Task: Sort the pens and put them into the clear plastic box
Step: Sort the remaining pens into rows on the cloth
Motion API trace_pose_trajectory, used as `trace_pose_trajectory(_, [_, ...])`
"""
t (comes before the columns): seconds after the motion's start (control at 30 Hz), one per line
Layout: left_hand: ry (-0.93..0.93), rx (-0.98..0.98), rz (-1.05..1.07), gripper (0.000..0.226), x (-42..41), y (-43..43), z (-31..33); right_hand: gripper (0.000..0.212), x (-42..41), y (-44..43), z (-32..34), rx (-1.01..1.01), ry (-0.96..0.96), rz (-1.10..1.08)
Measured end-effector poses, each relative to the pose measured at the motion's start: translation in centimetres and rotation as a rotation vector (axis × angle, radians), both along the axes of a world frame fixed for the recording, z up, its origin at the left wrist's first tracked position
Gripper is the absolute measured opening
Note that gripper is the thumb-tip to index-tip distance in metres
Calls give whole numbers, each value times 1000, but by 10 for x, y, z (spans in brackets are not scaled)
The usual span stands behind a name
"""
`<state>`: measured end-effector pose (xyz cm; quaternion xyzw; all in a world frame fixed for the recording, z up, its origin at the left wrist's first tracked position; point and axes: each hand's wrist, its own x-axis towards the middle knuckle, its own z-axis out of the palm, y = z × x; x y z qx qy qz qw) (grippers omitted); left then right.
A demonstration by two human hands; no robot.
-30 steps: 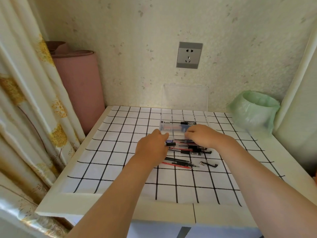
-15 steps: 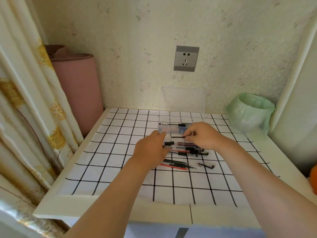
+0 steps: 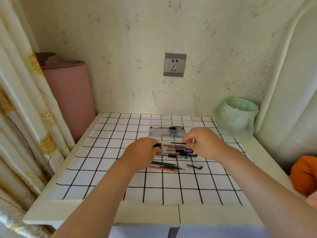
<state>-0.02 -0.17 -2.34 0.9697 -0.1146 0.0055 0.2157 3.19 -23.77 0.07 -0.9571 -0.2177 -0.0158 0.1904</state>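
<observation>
White-and-black checked cloth is covering the small table (image 3: 103,169) against a speckled wall, and the clear plastic box (image 3: 167,133) is sitting open near the far edge with several pens already lying lengthwise inside. The loose pens (image 3: 176,153) are lying in a heap just in front of the box, between the two hands. The left hand (image 3: 142,153) is curling its fingers and pinching a small black cap-like piece (image 3: 158,145) at the fingertips. The right hand (image 3: 204,143) is pinching one end of a thin black pen (image 3: 178,143) between thumb and forefinger, holding it level just above the heap. The step looks like joining cap to pen, or lifting this one over to the box. To do it well, the person is probably best keeping the pen level and parallel with those in the box, raising it clear of the near wall, then laying it beside pens of its own colour rather than across them. No brand or writing is showing legibly: the pen barrels are appearing too small, and the grey wall socket (image 3: 174,64) is bearing no readable text.
</observation>
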Motion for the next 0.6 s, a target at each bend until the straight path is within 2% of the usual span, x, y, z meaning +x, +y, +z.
trace_pose_trajectory(0.33, [23, -57, -72, 22, 3, -7, -5, 18, -11, -7, 1, -50, -36, 25])
trace_pose_trajectory(0.6, [98, -162, -50, 22, 4, -12, -7, 19, -9, -11, 0, -76, -20, -15])
